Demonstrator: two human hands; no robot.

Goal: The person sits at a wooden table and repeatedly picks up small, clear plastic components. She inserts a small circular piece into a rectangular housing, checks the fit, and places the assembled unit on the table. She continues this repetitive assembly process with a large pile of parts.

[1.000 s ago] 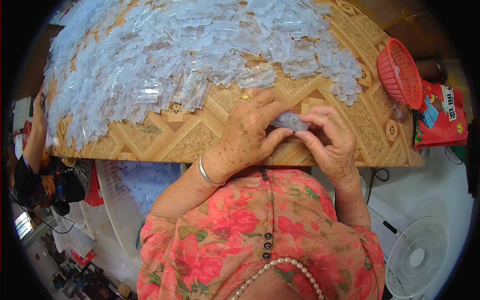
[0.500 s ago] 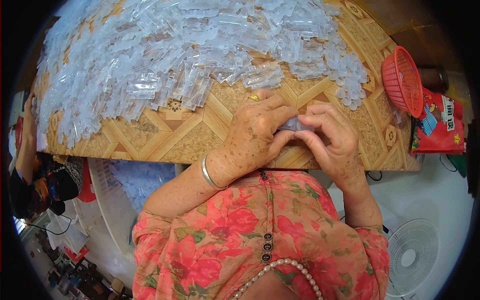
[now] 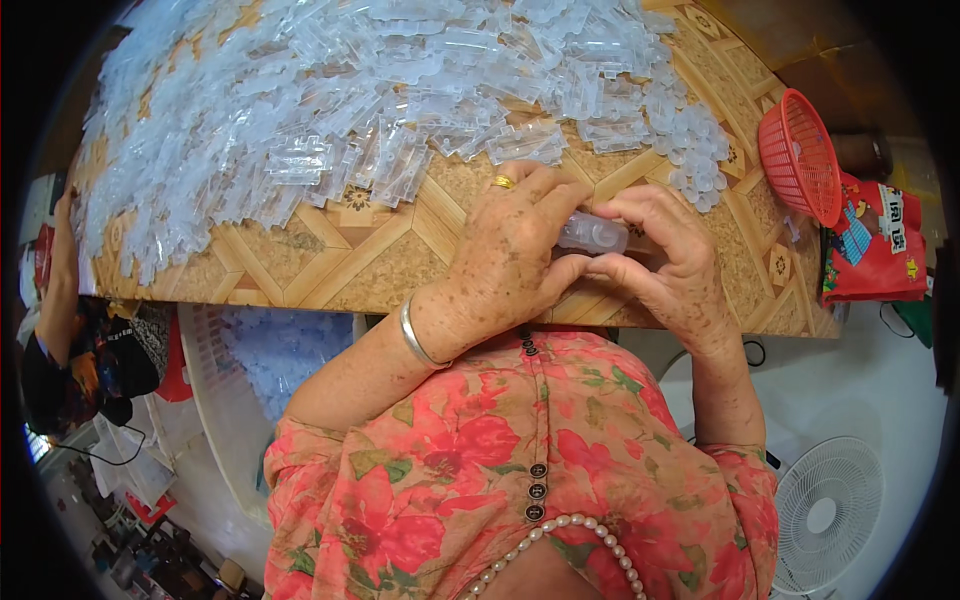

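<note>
Over the table's near edge, my left hand (image 3: 522, 235) grips a small translucent plastic piece (image 3: 597, 235), its fingers closed round the left end. A rounded shape shows at the piece's right end; its finer details are too small to make out. My right hand (image 3: 668, 255) curves round that right end, thumb meeting the left thumb below it and fingers bent above it. Whether anything tiny sits between the right fingertips is hidden. Beyond my hands lies a broad heap of clear flat plastic pieces (image 3: 400, 80), with round translucent caps (image 3: 697, 165) at its right end.
A red plastic basket (image 3: 800, 160) stands tilted at the table's (image 3: 350, 255) right edge, beside a red printed bag (image 3: 875, 240). Lower right is a white fan (image 3: 825, 510). Under the table at left, a white bin (image 3: 215, 400) holds bluish pieces. Another person's arm (image 3: 62, 270) shows far left.
My right fingers have moved off the piece's top and spread wider, so more of the plastic piece shows. My left hand keeps its grip.
</note>
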